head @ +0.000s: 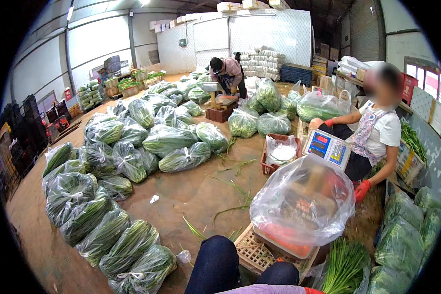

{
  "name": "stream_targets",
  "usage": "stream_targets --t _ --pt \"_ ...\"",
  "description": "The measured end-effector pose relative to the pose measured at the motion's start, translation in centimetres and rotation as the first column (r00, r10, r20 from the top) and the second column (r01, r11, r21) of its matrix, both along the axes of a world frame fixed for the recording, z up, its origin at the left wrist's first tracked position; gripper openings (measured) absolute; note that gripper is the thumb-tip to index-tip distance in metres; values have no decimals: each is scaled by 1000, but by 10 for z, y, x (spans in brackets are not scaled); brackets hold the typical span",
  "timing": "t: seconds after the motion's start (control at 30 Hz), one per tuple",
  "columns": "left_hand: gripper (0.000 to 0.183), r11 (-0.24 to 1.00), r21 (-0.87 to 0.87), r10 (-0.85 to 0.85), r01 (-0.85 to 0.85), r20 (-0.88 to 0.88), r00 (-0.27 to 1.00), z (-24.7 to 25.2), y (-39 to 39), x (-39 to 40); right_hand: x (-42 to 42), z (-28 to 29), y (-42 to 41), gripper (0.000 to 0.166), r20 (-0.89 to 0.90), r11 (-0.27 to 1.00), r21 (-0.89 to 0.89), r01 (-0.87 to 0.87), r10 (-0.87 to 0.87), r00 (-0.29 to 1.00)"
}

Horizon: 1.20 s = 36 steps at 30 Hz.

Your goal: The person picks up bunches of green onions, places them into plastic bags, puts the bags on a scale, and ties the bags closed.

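Note:
Along the bottom edge a purple sleeve crosses my lap to the right. It ends in a red glove, apparently my left hand (313, 291), mostly cut off by the frame. My right hand is out of view. Close to the glove lies a bundle of loose green chives (343, 268) on plastic film. Before my knees, a large clear plastic bag (301, 205) stands puffed open over a digital scale, with red showing through its lower part. The scale's display panel (326, 149) is lit. An upturned slatted plastic crate (248, 248) supports the scale.
Bagged greens (128, 246) curve along the floor at left, with more bagged greens (400, 239) stacked at right. A seated person (380, 128) in red gloves is on the right. Another person (229, 75) bends by a second scale (222, 106). A brown basket (268, 167) holds white plastic.

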<state>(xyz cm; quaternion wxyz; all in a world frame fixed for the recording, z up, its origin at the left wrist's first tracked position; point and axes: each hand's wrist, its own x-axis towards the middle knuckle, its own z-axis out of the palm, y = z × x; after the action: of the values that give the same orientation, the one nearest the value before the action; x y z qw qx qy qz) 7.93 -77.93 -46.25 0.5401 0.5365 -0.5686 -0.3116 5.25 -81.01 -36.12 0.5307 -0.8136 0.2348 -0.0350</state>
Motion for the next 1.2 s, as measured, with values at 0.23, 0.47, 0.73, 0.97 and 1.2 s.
stream_targets --t 0.23,0.47,0.73,0.97,1.2 --pt "24 944 298 263 139 -939 222 50 18 6 -75 -47 -73 28 112 907 -102 408 -397 911" --pt "49 972 20 49 235 -992 -119 120 49 3 -159 -105 -87 92 -251 748 -662 41 -273 929" --pt "49 980 102 68 168 -978 199 175 93 21 -157 -83 -76 86 -223 779 -626 47 -235 946" --pt "37 948 276 231 160 -940 251 124 80 33 -184 -97 -103 26 122 640 546 541 -699 705" --pt "41 876 427 331 224 -870 365 124 73 3 -141 9 -39 62 -24 249 965 78 -212 977"
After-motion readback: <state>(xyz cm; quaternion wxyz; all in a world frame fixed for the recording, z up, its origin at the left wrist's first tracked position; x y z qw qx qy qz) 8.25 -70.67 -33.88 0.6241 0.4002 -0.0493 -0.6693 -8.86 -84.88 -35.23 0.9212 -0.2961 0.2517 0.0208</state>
